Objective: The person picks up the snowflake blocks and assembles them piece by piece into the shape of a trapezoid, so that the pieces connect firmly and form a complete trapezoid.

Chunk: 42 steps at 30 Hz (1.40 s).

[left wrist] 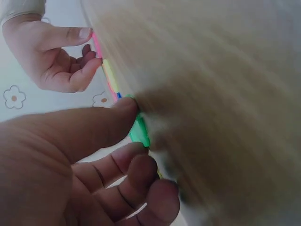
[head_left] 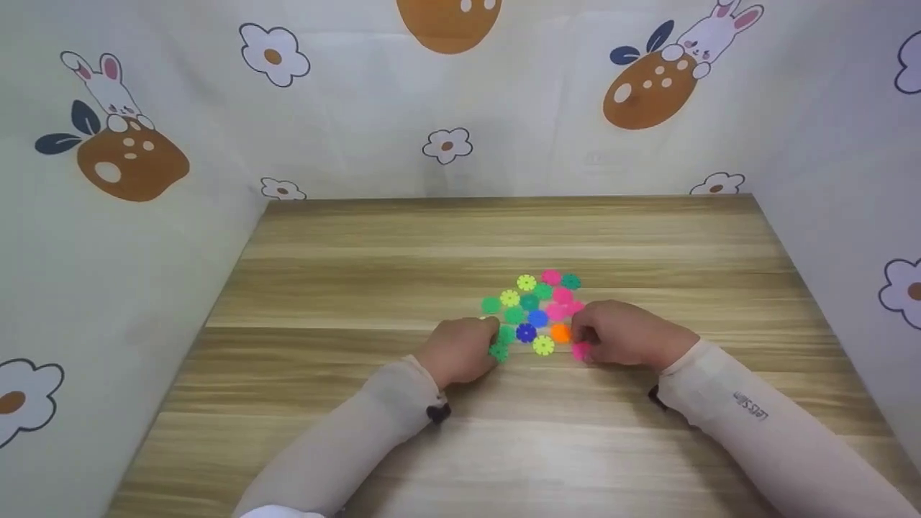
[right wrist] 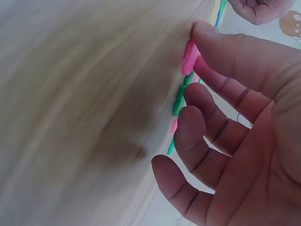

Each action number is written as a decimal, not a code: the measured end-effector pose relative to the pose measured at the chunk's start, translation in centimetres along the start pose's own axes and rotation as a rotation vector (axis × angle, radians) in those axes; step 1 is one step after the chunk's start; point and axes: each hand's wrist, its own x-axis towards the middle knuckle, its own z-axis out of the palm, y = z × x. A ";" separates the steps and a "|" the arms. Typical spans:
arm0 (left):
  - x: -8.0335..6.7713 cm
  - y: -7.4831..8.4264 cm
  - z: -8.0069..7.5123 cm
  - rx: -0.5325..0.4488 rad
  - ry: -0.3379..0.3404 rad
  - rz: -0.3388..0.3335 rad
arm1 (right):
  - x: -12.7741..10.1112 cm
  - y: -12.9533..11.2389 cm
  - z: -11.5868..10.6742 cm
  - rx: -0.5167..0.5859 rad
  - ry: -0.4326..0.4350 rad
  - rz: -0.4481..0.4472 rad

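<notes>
A loose cluster of flat, notched plastic discs, like snowflake building pieces, lies between my hands on the wooden table. At its left edge my left hand [head_left: 460,350] pinches a green disc [left wrist: 140,132] between thumb and forefinger, with other fingers curled beneath. On the opposite side my right hand [head_left: 624,334] pinches a pink disc [right wrist: 190,57] by its edge, the other fingers loosely bent. Among the discs are a dark blue disc [head_left: 526,332], a blue disc [head_left: 537,319], an orange disc [head_left: 560,332] and a yellow disc [head_left: 543,345]. My fingers partly cover the nearest pieces.
Light-brown wood grain marks the table [head_left: 345,266]. A pale curtain [head_left: 345,129] printed with rabbits, fruit and flowers hangs round its back and both sides. More green, yellow and pink discs, such as a pink disc [head_left: 551,277], lie at the cluster's far end.
</notes>
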 end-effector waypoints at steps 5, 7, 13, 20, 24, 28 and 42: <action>0.1 0.2 -0.3 -0.014 -0.037 -0.020 | 0.3 -0.2 0.3 0.040 -0.012 0.025; 0.0 0.3 -0.4 -0.039 -0.041 -0.027 | 0.3 -0.3 0.4 0.051 -0.013 0.041; -0.5 0.8 -0.6 -0.091 -0.017 0.020 | 0.1 -0.7 0.5 0.096 -0.002 0.075; -0.9 0.9 -0.8 -0.223 0.050 0.101 | 0.0 -1.7 0.7 0.298 0.054 0.092; -0.8 0.8 -1.2 -0.392 0.148 0.139 | 0.1 -2.4 0.8 0.472 0.149 0.091; -0.8 1.1 -1.3 -0.580 0.250 0.165 | 0.4 -3.1 0.9 0.670 0.243 0.082; 0.2 2.3 0.1 -0.975 0.427 0.199 | 1.1 -4.3 1.7 1.049 0.453 0.051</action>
